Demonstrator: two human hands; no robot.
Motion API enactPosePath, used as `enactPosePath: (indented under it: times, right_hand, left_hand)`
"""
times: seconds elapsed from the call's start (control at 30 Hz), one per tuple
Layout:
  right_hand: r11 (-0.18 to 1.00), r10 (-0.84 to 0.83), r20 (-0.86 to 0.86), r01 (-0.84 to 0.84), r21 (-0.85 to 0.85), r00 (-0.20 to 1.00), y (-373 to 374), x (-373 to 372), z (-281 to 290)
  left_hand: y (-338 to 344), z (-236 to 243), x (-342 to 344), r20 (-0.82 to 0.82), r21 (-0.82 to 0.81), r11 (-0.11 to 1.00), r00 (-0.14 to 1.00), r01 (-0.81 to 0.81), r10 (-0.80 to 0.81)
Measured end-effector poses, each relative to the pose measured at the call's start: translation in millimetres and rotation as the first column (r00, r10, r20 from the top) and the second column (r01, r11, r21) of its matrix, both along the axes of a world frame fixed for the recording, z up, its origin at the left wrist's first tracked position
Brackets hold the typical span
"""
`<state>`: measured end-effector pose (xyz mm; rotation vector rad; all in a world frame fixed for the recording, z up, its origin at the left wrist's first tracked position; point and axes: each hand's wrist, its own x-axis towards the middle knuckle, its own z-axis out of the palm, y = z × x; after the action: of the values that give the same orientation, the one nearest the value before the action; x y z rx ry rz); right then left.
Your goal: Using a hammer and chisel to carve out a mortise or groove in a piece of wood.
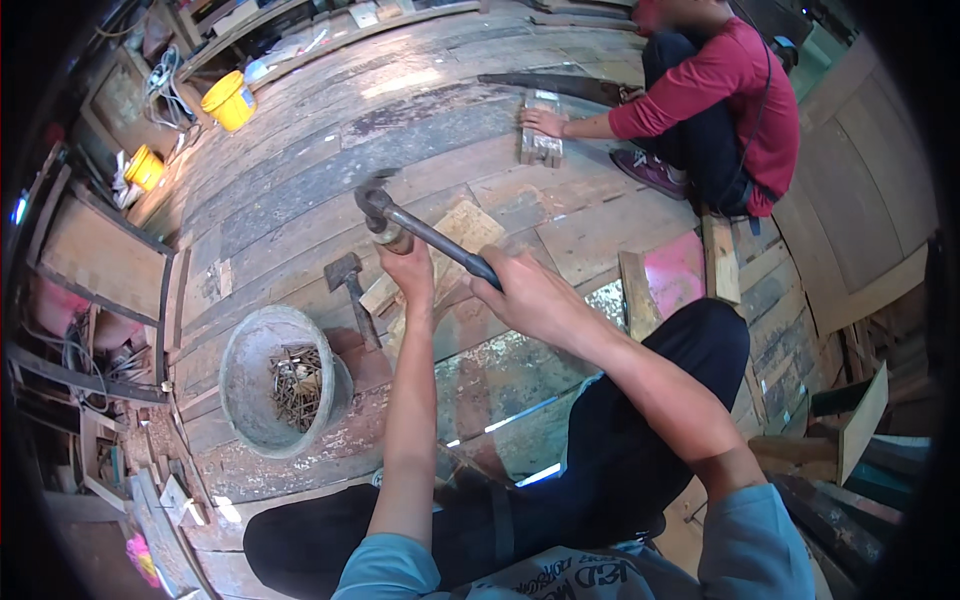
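Note:
My right hand (pixel 530 295) grips the black-handled end of a metal hammer (pixel 435 235), raised diagonally across the middle. Its dark, curved head is over my left hand (pixel 405 270), whose fingers are wrapped round a short cylindrical piece (pixel 394 242) touching or just under that head; I cannot make out what it is. A second hammer (pixel 348 285) lies on the boards left of my hands. Pale wood pieces (pixel 465 225) lie beneath them. A grey bucket (pixel 240 375) holds several nails (pixel 298 385) at my lower left.
A co-worker (pixel 725 140) in red squats at upper right, one hand on a small wooden block (pixel 540 145), near a long dark tool (pixel 550 85). Yellow buckets (pixel 228 100) stand at upper left. Frames and scrap (pixel 105 260) line the left; loose boards (pixel 860 425) pile at right.

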<state>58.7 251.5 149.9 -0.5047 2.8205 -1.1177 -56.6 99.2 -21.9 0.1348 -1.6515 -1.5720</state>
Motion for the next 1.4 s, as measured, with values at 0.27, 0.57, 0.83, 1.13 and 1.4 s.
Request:
enactPosePath:
  times: [0.27, 0.57, 0.83, 1.13, 1.4]
  right_hand:
    - [0.987, -0.070, -0.007, 0.068, -0.148, 0.998, -12, 11, 35]
    - [0.985, -0.059, 0.034, 0.053, 0.162, 0.998, 1, 16, -1]
    - [0.951, -0.190, -0.127, 0.151, -0.270, 0.973, -17, 21, 73]
    - [0.992, -0.113, -0.218, 0.099, -0.074, 0.969, 1, 0, 21]
    - [0.960, -0.015, -0.081, 0.037, 0.276, 0.997, 3, -4, -8]
  left_hand:
    - [1, 6, 3, 0.027, 0.032, 0.999, 1.000, 0.013, -0.014]
    - [8, -1, 6, -0.003, 0.038, 0.999, 1.000, 0.020, -0.020]
    - [0, 15, 2, 0.045, -0.013, 0.999, 0.998, -0.050, 0.050]
    - [3, 7, -3, 0.040, -0.030, 0.999, 0.998, -0.037, 0.038]
    - [7, 21, 5, 0.077, -0.038, 0.999, 0.997, 0.010, -0.007]
